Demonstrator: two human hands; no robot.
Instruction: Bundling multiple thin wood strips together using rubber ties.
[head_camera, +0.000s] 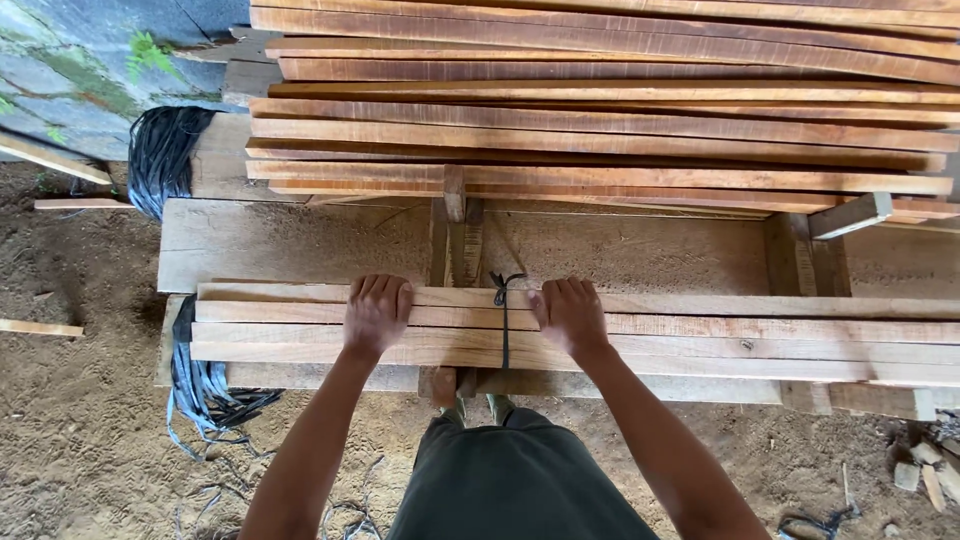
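Observation:
A bundle of long pale wooden slats (700, 335) lies across a low wooden bench in front of me, tied around its middle with a black strap (503, 320). My left hand (376, 312) rests palm down on top of the bundle, left of the strap, fingers curled over the far edge. My right hand (570, 314) lies flat on the bundle just right of the strap, fingers also reaching the far edge. Neither hand lifts anything.
A tall stack of reddish-brown planks (600, 110) fills the back. Bunches of black strapping hang at the left (160, 155) and lower left (200, 385). The wooden bench top (300, 240) sits on sandy ground (80, 420) with scattered wood offcuts (930, 475).

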